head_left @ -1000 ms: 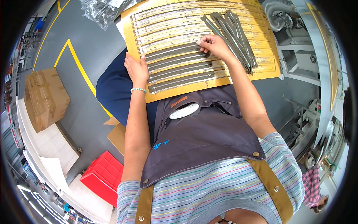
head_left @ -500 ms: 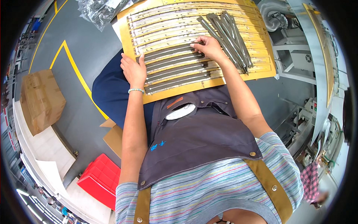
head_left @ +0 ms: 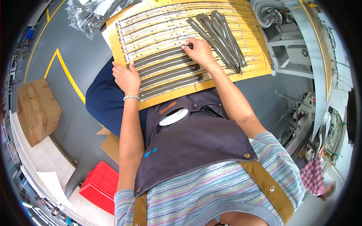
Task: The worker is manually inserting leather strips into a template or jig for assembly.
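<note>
A yellow board [head_left: 260, 69] with long, slightly curved slots lies across my lap. Dark grey zippers [head_left: 166, 71] with a pale line along their middle fill several of the slots nearest me. My left hand [head_left: 127, 80] rests on the board's left edge, fingers stretched and thumb beside the zippers' left ends. With thumb and index finger, my right hand [head_left: 200, 52] pinches the right end of the farthest laid zipper [head_left: 158, 56]; the fingers partly hide that end. To the right of this hand, a loose pile of zippers [head_left: 218, 37] lies slantwise over the board.
Clear plastic bags [head_left: 88, 17] lie beyond the board's far left corner. A cardboard box [head_left: 39, 109] and a red crate [head_left: 100, 184] stand at left. On the right are a flexible duct [head_left: 266, 13] and a white machine frame [head_left: 290, 56]. Another person's checked sleeve [head_left: 313, 175] shows at lower right.
The whole view has shifted slightly, with board and hands now a little farther left. My right hand still pinches the zipper's end, and my left hand stays on the board's edge.
</note>
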The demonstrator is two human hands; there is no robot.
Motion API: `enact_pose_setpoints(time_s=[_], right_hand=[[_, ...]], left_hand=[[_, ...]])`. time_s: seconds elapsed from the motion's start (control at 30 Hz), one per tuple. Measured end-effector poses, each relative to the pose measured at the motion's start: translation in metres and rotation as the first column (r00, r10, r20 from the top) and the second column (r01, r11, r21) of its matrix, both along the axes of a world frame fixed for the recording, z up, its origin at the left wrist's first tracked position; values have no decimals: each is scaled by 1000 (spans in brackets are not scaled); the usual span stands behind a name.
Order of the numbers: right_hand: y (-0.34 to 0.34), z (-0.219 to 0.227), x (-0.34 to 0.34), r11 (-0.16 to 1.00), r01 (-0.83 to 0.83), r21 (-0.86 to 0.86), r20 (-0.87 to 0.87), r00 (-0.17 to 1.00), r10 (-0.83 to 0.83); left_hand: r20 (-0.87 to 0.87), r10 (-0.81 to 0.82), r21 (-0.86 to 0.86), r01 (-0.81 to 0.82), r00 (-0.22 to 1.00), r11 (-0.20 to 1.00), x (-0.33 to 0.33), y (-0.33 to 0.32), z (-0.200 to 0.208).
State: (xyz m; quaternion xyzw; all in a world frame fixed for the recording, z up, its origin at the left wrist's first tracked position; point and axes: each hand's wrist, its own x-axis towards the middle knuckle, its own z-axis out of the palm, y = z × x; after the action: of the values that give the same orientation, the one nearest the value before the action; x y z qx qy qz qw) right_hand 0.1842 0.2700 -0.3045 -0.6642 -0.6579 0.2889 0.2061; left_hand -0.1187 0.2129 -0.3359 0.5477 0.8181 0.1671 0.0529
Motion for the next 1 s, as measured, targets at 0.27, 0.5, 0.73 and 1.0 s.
enact_pose_setpoints(time_s=[0.27,0.5,0.73,1.0], right_hand=[[-3,-3,-5,998,10,58,43,999,-13],[-2,-1,-9,993,-36,109,162,987,18],[-1,15,13,997,71,15,72,995,-72],[-2,-7,17,989,96,111,-75,993,-88]], left_hand=[[29,-16,18,16,999,1000,0,0,0],[49,-38,34,37,998,999,-3,1,-1],[-144,-180,268,213,973,940,18,-1,20],[132,-859,231,828,494,511,100,16,37]])
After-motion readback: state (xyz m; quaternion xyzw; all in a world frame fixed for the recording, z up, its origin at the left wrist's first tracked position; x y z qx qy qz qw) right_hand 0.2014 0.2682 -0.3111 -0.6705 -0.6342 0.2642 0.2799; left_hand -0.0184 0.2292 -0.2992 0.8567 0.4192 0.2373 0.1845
